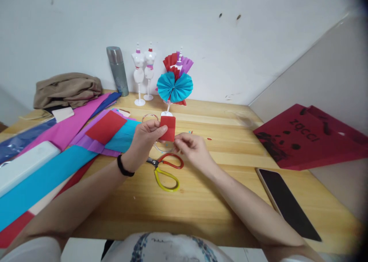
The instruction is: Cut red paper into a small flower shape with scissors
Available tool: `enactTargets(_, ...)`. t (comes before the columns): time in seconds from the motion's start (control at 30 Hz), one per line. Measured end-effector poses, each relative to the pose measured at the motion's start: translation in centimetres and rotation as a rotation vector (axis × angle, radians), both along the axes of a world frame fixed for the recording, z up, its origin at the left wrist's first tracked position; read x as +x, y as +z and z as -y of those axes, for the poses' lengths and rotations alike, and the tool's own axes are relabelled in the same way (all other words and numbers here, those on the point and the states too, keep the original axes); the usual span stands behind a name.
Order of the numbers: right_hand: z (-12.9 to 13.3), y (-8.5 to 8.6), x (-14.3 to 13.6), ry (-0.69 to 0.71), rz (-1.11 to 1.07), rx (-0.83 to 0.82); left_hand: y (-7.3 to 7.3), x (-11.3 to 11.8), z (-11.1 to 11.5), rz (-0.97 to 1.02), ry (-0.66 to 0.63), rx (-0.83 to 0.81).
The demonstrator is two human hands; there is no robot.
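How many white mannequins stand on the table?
3: the left mannequin and middle mannequin, side by side right of the flask; the right mannequin, partly covered by pleated paper. Any behind it wouldn't show.

The shirt [172, 250] is white, the wristband [122, 168] black.

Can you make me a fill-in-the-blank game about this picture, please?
1. The left hand holds a small piece of paper coloured ____.
2. The scissors have one red handle and one ____ handle.
3. The wristband is coloured ____.
4. The phone lies on the person's ____ side.

Missing words: red; yellow; black; right.
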State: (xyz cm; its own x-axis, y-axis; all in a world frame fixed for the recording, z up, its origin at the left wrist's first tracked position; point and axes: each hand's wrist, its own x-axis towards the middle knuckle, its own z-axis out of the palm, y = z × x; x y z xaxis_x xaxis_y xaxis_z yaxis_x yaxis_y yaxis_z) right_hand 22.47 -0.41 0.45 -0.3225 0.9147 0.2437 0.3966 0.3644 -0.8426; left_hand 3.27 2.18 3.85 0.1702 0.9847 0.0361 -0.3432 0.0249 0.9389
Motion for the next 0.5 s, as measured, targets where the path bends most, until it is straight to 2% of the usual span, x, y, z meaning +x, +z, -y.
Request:
enactTargets(0.07, -0.6, 0.2, 0.1, -0.088, -0.309, -0.078, -0.3, 0.2, 0.0, 0.002, 0.004, -0.006)
enactTargets(0.13, -0.8, 0.5, 0.0, -0.093, -0.484, -0.144, -0.7, 0.4, 0.1, -0.003, 0.003, -0.01)
enactTargets(0.3, -0.6, 0.8, -0.6, -0.106, -0.565, -0.219, -1.4, 1.1, 0.6, -0.051, -0.054, 0.003)
enactTargets(0.5, -1.0, 0.2, -0.7, -0.229, -0.652, -0.27, -1.4, 1.3, 0.6, -0.036, -0.162, -0.022)
